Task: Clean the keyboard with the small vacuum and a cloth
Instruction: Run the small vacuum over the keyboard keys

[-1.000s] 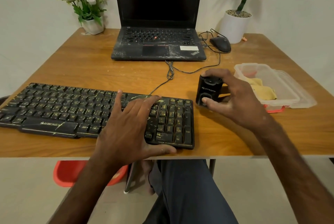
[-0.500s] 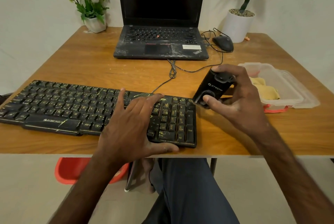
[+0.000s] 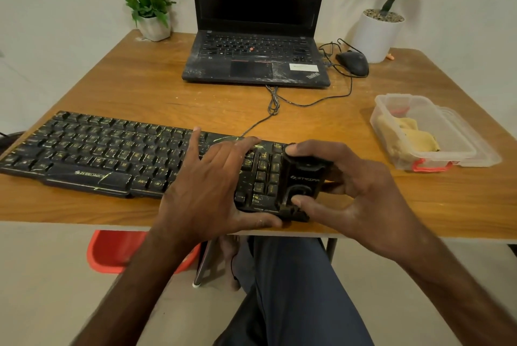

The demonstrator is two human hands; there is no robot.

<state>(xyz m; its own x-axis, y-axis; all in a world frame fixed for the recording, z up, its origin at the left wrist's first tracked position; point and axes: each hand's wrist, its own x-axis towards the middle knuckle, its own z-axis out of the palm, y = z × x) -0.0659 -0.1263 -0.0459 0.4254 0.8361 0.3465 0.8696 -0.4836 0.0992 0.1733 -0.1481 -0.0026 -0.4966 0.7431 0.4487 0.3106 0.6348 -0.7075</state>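
Observation:
A dusty black keyboard [image 3: 92, 152] with yellow-marked keys lies along the table's front edge. My left hand [image 3: 212, 183] rests flat on its right half, fingers spread, thumb at the front edge. My right hand [image 3: 352, 192] grips the small black vacuum [image 3: 303, 178], which stands on the keyboard's right end over the number pad. My forefinger lies over the vacuum's top and my thumb on its lower front. A yellow cloth [image 3: 408, 138] lies inside a clear plastic box [image 3: 430, 110] at the right.
An open black laptop [image 3: 256, 60] sits at the back centre, a wired mouse [image 3: 353, 62] to its right. Cables [image 3: 275, 102] run across the wooden table [image 3: 167, 94]. A flower pot [image 3: 154, 27] stands back left, a white plant pot [image 3: 376, 35] back right. A red stool [image 3: 112, 250] is under the table.
My right hand lifted the vacuum off the table beside the keyboard and brought it left and down onto the number pad. My left hand stayed on the keyboard.

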